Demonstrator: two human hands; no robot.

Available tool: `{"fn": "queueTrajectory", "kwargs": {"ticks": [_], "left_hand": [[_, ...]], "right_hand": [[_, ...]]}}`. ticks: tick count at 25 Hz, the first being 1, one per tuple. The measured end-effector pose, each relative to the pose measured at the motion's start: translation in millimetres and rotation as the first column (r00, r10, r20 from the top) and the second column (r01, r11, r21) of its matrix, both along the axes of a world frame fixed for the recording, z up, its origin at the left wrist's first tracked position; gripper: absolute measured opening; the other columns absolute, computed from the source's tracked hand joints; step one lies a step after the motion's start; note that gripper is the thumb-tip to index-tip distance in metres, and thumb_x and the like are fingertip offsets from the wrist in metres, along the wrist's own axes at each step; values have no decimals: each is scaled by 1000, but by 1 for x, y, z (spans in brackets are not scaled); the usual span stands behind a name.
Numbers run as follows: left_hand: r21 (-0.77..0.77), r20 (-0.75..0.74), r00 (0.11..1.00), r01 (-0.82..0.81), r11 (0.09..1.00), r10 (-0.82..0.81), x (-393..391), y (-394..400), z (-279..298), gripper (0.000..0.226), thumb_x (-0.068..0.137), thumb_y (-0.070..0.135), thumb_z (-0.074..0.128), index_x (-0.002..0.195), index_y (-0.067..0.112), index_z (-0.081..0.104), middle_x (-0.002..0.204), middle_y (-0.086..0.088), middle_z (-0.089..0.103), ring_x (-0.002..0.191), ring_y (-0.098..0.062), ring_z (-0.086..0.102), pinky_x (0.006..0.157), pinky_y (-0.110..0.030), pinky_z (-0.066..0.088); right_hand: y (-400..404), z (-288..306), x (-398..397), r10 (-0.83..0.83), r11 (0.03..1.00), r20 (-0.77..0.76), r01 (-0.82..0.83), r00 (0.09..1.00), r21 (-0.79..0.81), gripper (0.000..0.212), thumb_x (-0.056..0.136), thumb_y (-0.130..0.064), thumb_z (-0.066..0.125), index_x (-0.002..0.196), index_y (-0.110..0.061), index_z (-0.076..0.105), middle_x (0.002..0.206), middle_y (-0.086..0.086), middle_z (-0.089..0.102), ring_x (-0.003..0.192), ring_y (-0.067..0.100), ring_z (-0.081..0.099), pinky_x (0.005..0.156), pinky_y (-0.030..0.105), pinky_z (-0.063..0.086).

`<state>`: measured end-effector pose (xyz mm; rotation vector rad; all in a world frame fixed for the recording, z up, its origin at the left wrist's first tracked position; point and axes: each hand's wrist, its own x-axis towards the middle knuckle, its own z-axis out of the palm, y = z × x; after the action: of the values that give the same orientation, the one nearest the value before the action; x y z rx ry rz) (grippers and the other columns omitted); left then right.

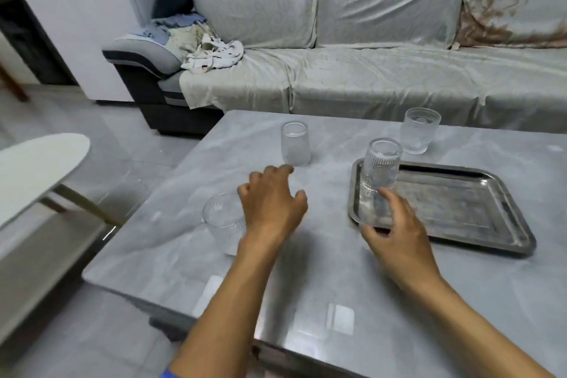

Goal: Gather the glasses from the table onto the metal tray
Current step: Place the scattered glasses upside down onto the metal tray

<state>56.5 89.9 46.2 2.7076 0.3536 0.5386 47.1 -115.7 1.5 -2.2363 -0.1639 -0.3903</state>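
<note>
The right hand (pixel 395 228) grips the bottom of a ribbed glass (pixel 379 175) at the near left corner of the tray (pixel 478 218). The glass tilts a bit. The left hand (pixel 271 201) is open, fingers spread, over the grey worktop (pixel 306 285). A low glass (pixel 222 216) stands just left of that hand, partly hidden by the wrist. Farther back, a small glass (pixel 295 143) stands past the fingertips. Another glass (pixel 419 130) stands behind the tray, near its far edge. A sofa (pixel 383 70) is behind the worktop.

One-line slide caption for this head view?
Right hand sets a ribbed clear glass on the rectangular metal tray; left hand hovers open.
</note>
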Motion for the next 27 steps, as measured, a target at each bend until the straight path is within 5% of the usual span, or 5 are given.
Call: {"fn": "queueTrajectory", "kwargs": {"ticks": [6,13,18,23,27], "left_hand": [[-158,-316,935,-218,963,160,-51,64,-2,76,72,37,70,138,31,33,139,-11,37,120,-41,43,92,-46,40],[-211,215,911,395,894,-352,-61,-15,34,70,62,39,77,124,37,44,120,6,47,99,-20,57,72,-37,53],[-254,315,666,746,616,-676,-31,-87,39,75,67,34,80,131,31,41,130,11,44,117,-7,51,94,-28,48],[-486,47,942,313,816,-334,29,-98,-18,57,83,36,65,134,26,43,127,2,56,118,-20,50,98,-37,43],[-426,-317,919,85,901,-236,55,-101,-55,26,75,30,61,100,27,62,99,0,68,102,-30,59,90,-42,43]], "right_hand": [[18,31,-34,130,991,-224,-122,966,50,40,80,-13,71,119,-14,61,114,3,69,98,18,64,86,27,47],[28,67,-33,545,651,-657,230,521,723,60,83,-64,57,114,-13,57,88,20,74,69,36,71,62,42,60],[-19,71,10,529,336,-469,333,707,881,50,81,-56,59,103,-15,75,97,13,74,80,28,70,67,36,55],[-90,53,68,-106,670,-450,398,887,626,61,66,-49,79,112,-17,58,105,8,71,81,21,69,63,35,55],[-114,37,106,-269,872,-226,337,936,356,68,57,-48,86,111,-26,50,102,-6,66,89,16,66,77,38,56]]}}
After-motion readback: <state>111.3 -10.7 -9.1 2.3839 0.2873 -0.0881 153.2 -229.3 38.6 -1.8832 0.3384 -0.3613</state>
